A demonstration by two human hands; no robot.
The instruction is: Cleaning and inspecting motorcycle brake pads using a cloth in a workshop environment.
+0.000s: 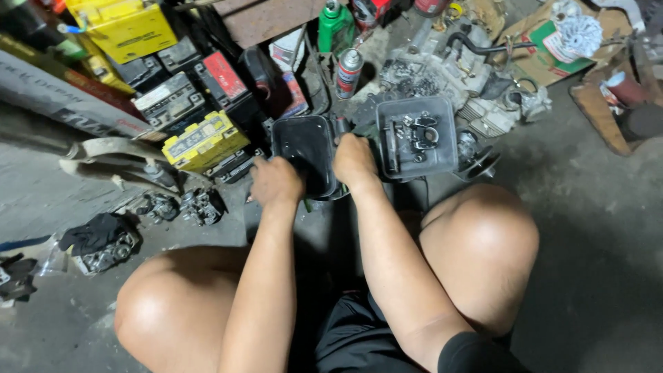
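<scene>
I squat over a concrete floor with both arms stretched forward. My left hand (275, 182) grips the near left edge of a black rectangular tray (304, 145) filled with dark liquid. My right hand (353, 160) holds the tray's right rim, fingers curled over it. Just to the right stands a second black tray (442, 155) holding several small metal engine parts.
Yellow and black batteries (204, 141) are stacked at the left. A green bottle (334, 26) and a spray can (349, 71) stand behind the trays. A greasy engine block (449, 72) lies at the back right; carburettor parts (200, 206) and a rag (97, 231) lie at the left.
</scene>
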